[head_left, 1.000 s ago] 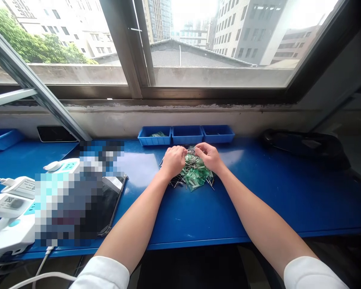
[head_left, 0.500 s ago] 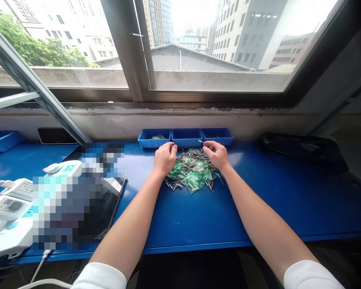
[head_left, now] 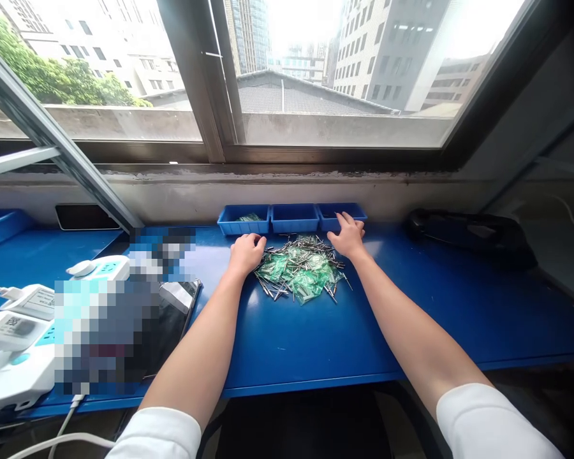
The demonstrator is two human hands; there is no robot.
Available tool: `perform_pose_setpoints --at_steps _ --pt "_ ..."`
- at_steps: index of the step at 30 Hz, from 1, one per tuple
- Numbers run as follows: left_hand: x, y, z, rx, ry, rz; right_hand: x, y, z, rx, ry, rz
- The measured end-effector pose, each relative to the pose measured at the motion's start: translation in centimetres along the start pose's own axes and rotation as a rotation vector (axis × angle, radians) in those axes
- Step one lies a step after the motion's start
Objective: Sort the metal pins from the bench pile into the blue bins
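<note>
A pile of thin metal pins (head_left: 310, 250) mixed with green clear plastic bags (head_left: 309, 282) lies on the blue table. Three blue bins stand in a row behind it. My right hand (head_left: 347, 234) is over the front of the right bin (head_left: 323, 223), fingers apart, with nothing seen in it. At the pile's left edge, my left hand (head_left: 247, 252) is curled with thumb and fingers near each other; whether it holds anything is too small to tell. The left bin (head_left: 224, 224) has green bags inside, and the middle bin (head_left: 294, 224) sits between.
White power strips (head_left: 14, 376) with plugs and a blurred area are on the left, beside a black pouch (head_left: 172, 319). A phone (head_left: 83, 217) leans at the back left. A black object (head_left: 469, 239) lies at the back right.
My right hand has moved back to the right bin and opened; the small piece it held is no longer seen in it. My left hand has shifted left, off the pile.
</note>
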State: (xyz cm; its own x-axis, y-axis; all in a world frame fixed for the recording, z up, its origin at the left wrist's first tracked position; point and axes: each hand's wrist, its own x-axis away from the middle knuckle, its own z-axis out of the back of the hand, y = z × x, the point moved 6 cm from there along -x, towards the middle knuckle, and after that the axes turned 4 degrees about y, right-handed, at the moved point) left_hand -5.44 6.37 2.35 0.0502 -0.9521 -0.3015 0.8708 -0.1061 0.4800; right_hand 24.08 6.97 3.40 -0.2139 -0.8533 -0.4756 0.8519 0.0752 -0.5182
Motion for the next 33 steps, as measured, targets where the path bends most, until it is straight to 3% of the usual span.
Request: perform_pose_setpoints --at_steps 4,9,19,25,29,33 --pt "-0.2 -0.5 0.1 0.004 0.036 -0.008 0.6 -0.3 0.2 -0.077 0.05 0.059" --pt "-0.4 -1.7 1.1 0.005 0.127 0.12 1.7 0.0 0.8 -0.234 0.107 0.076" --pt "-0.7 -1.5 0.2 -0.039 -0.126 0.278 2.3 0.0 -0.5 -0.242 -0.004 0.028" --pt "-1.2 -1.4 -0.5 -0.103 -0.185 0.298 2.3 -0.2 -0.9 -0.229 -0.023 0.063" --pt "-1.0 0.3 -0.1 -0.006 -0.088 0.213 2.3 -0.8 -0.2 -0.246 0.005 0.1" --pt "0.3 4.1 0.9 0.312 0.06 0.009 2.7 -2.8 0.9 -0.31 -0.001 0.219"
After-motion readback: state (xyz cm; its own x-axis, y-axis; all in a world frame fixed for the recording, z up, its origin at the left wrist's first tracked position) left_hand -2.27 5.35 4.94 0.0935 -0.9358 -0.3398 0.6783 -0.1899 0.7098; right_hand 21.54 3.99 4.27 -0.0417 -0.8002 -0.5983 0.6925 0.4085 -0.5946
